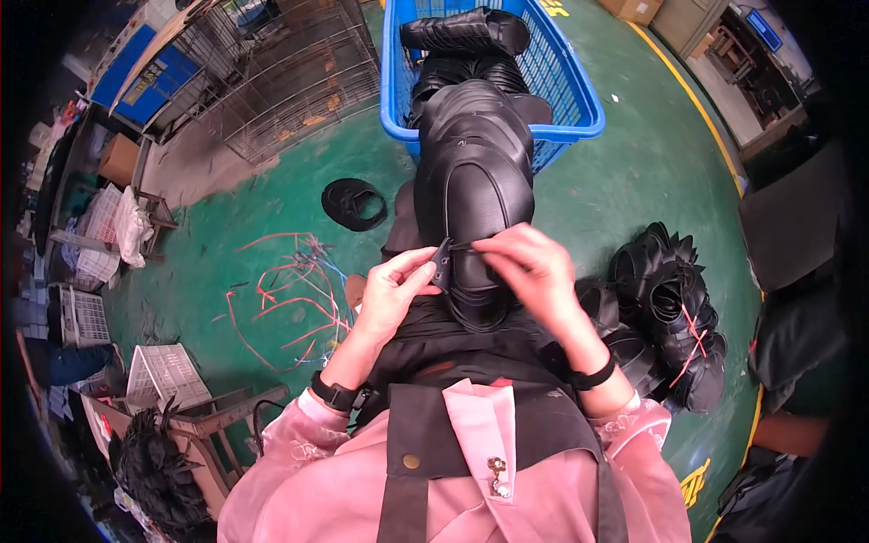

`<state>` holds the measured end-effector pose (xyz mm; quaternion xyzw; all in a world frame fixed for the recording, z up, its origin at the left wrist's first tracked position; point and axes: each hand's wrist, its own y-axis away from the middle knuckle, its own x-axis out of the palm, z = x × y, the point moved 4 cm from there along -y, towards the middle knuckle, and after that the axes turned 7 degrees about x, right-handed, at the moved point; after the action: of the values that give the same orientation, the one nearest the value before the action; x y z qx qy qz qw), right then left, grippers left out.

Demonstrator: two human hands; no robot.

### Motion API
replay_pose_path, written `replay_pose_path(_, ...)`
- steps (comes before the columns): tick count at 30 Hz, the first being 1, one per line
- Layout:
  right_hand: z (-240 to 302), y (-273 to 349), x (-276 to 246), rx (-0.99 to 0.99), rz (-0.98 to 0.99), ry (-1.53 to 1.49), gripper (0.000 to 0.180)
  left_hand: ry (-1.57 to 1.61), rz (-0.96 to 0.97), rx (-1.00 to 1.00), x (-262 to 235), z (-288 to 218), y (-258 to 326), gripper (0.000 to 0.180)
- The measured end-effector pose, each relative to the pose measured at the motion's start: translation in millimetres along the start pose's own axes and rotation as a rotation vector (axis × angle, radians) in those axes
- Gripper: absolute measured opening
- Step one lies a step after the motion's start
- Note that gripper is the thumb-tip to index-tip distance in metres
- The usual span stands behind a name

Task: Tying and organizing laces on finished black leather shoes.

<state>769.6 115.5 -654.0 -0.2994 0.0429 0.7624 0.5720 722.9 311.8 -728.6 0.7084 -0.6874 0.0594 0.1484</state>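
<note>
A black shoe upper (472,195) lies lengthwise over my lap, toe part away from me, with more uppers nested beneath and beyond it. My left hand (391,288) is closed in a pinch on its eyelet flap (441,263), where small holes show. From the flap a thin black lace (463,246) runs across to the right. The fingertips of my right hand (536,268) are pressed together on that lace. Whether the lace passes through a hole is too small to tell.
A blue plastic basket (579,132) with black uppers stands ahead. More uppers (665,303) are heaped on the floor to the right. A single upper (353,204) and tangled red and white strings (285,271) lie left. Wire cages (294,81) stand far left.
</note>
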Motion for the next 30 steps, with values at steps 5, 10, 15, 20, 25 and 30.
replay_pose_path(5,3,-2,28,-0.087,0.014,0.186,0.014,-0.01,0.024,0.022,1,-1,1,0.031)
replay_pose_path(10,3,-1,32,-0.178,-0.024,0.298,0.009,-0.066,0.033,0.026,3,-1,1,0.032)
replay_pose_path(15,-7,0,33,-0.086,-0.039,0.176,0.007,-0.135,0.071,0.059,5,-4,1,0.035)
replay_pose_path(20,-3,1,35,-0.103,-0.029,0.196,0.007,-0.199,0.073,0.091,5,-3,1,0.034)
replay_pose_path(25,-2,6,38,-0.057,-0.075,0.232,0.019,-0.147,0.059,0.114,4,1,1,0.031)
replay_pose_path(30,1,6,39,-0.089,-0.008,0.217,0.03,-0.136,0.017,0.204,1,9,-3,0.009)
